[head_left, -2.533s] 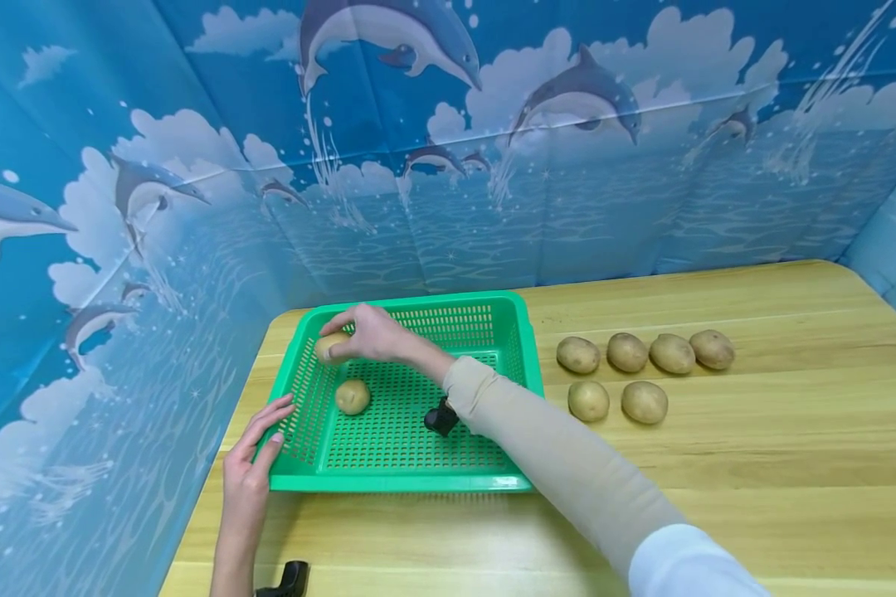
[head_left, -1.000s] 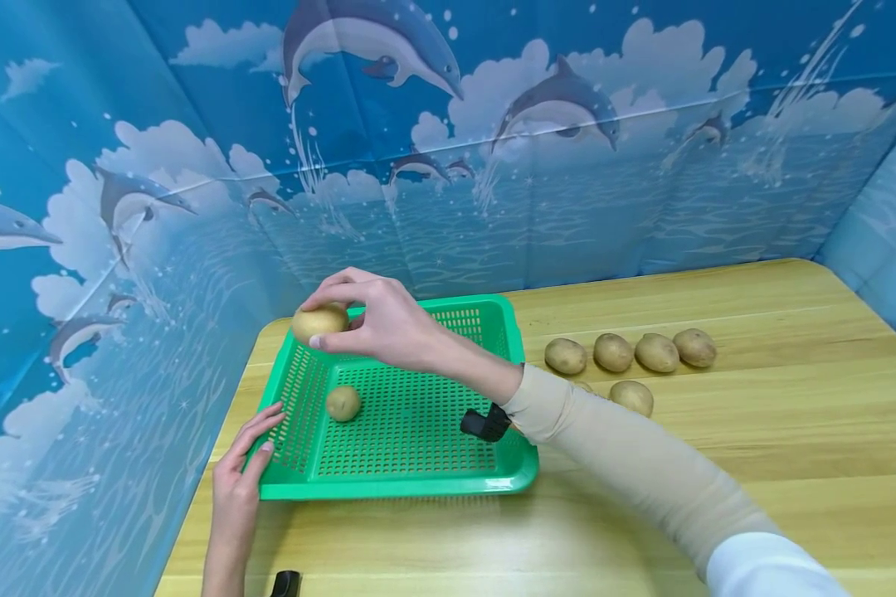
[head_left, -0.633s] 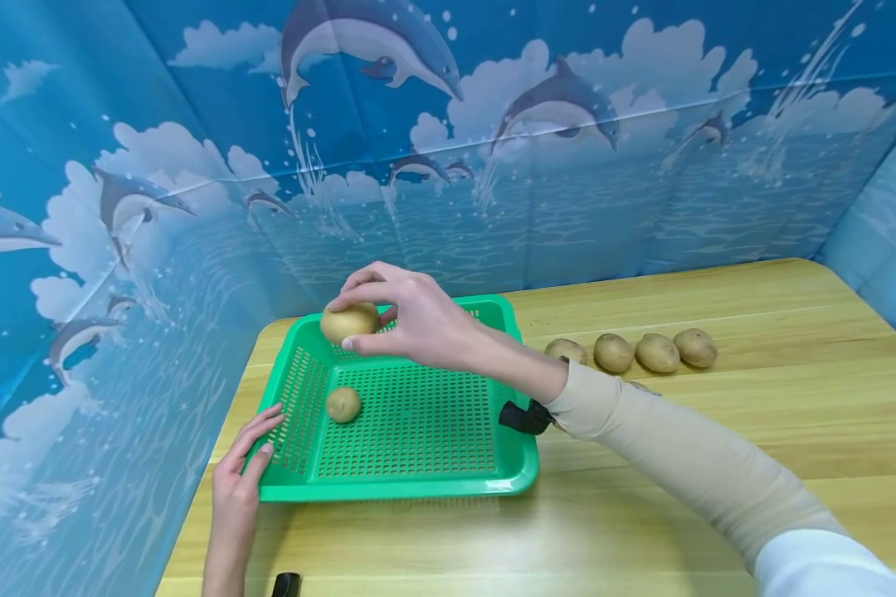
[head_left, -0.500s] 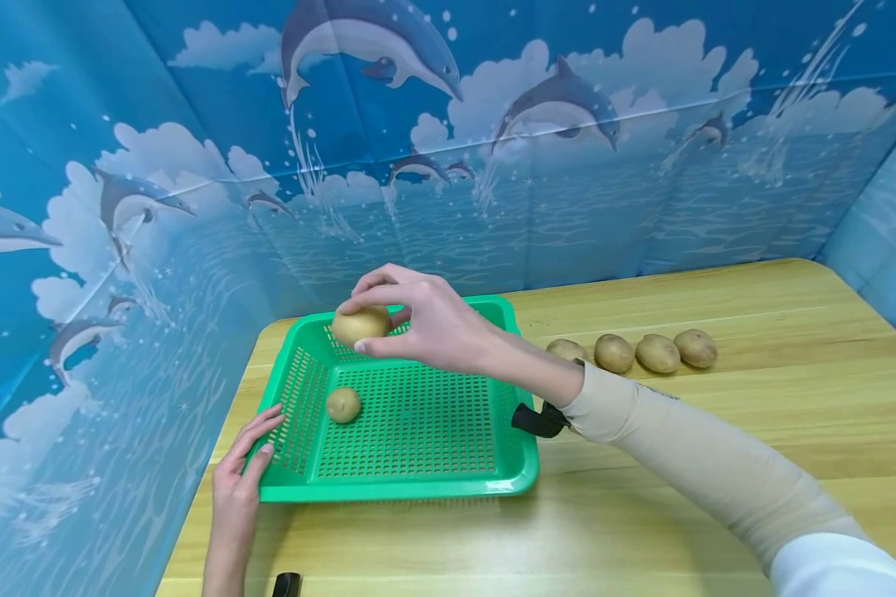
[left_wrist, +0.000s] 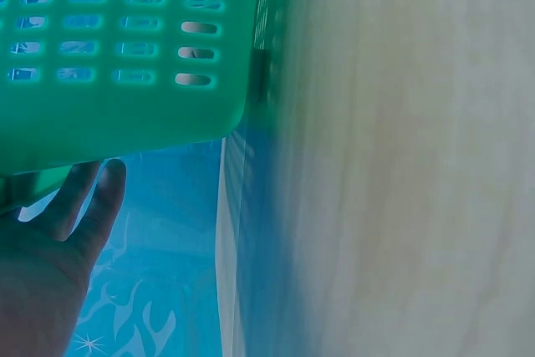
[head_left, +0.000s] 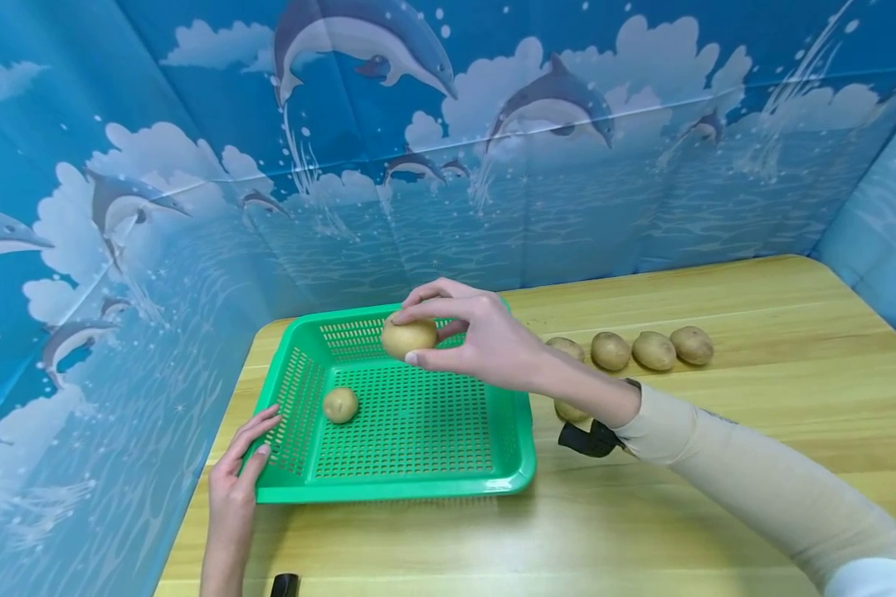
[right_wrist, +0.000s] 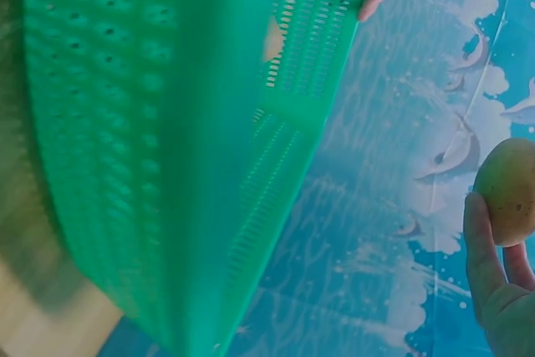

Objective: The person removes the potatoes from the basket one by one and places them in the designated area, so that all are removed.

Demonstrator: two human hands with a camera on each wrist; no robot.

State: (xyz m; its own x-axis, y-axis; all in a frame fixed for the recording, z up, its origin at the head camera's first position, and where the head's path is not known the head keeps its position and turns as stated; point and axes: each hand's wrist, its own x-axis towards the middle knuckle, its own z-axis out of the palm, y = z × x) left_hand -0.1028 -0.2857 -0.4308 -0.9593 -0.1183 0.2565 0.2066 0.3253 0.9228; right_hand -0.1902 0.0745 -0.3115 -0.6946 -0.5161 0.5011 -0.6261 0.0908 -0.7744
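My right hand (head_left: 485,336) holds a potato (head_left: 406,337) between thumb and fingers, above the back part of a green plastic basket (head_left: 396,491). In the right wrist view that potato (right_wrist: 512,192) is up at the right edge, against the blue backdrop. Another potato (head_left: 340,405) lies on the basket's perforated floor, towards the left. My left hand (head_left: 233,481) grips the basket's left rim near its front corner, fingers over the edge. From the left wrist, the hand (left_wrist: 50,248) shows below the rim, partly cut off by the frame.
Right of the basket, several potatoes (head_left: 611,351) lie on the wooden table (head_left: 776,423). One potato (head_left: 570,410) is partly covered by my right forearm. A dolphin-printed curtain (head_left: 605,207) stands behind and left of the table.
My right hand has lifted its potato from the basket's back left corner, then carried it right. The left hand stays on the rim. The view has shifted slightly.
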